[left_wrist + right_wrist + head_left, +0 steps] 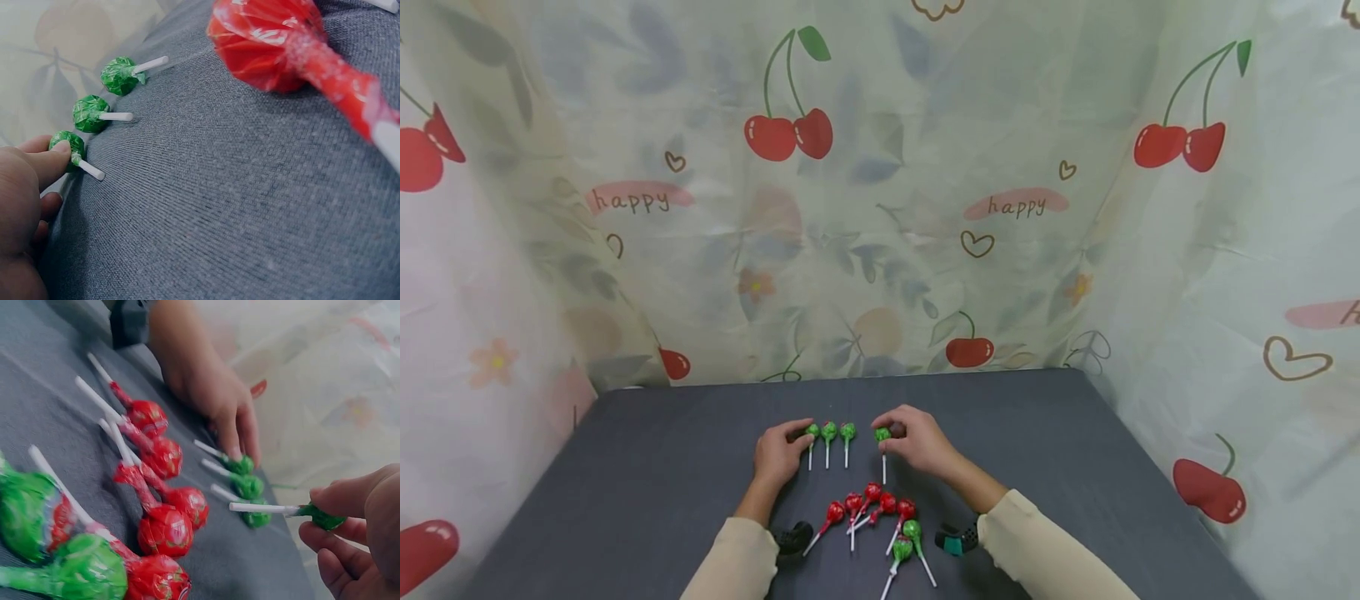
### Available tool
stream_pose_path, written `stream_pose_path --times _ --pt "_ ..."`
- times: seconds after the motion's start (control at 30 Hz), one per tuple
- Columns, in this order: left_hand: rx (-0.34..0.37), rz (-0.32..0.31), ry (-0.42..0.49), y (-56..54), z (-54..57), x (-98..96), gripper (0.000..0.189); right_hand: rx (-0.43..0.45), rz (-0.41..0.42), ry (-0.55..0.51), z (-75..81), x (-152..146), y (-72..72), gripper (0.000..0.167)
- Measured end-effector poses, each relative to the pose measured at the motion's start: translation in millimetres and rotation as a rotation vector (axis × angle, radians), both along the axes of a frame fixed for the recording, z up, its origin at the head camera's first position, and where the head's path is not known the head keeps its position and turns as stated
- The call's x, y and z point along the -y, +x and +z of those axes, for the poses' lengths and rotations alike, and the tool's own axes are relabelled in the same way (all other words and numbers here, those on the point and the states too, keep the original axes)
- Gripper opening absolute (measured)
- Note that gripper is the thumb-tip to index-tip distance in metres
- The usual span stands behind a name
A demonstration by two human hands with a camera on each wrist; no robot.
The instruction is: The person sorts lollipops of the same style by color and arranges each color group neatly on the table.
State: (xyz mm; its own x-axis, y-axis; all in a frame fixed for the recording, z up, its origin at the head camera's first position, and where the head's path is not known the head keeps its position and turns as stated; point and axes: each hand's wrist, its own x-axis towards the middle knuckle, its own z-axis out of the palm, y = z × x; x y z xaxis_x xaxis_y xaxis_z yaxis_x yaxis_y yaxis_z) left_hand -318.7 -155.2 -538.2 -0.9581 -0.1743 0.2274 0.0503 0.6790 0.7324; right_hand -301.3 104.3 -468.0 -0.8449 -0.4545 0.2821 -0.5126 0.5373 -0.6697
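My left hand [778, 452] is at the left end of a short row of green-wrapped lollipops, thumb and fingers pinching the head of the end lollipop [66, 144]. Beside it in the row are a middle green lollipop [828, 432] and a third one [847, 432], sticks toward me. To the right of the row, my right hand [921, 440] pinches another green lollipop [326, 517] by its wrapped head, its white stick pointing away from the palm. In the right wrist view that stick overlaps the row.
Nearer me lies a loose cluster of several red lollipops [872, 492], some with crossed sticks. Two green lollipops, one [902, 547] in front of the other [912, 530], lie at its right. The dark cloth-covered table [677, 467] ends at a printed curtain [880, 208].
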Motion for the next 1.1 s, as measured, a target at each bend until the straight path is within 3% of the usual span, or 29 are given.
stream_pose_path --times 0.57,0.8,1.1 --pt "0.015 0.014 0.004 1.9 0.5 -0.6 0.028 0.097 -0.153 0.011 -33.3 20.2 -41.5 0.025" --pt "0.013 0.008 0.011 2.3 0.9 -1.2 0.028 0.125 -0.235 0.036 -42.8 32.4 -48.3 0.021" --pt "0.015 0.014 0.024 0.6 2.5 -0.6 0.028 0.084 -0.246 0.04 -46.8 41.5 -49.9 0.021"
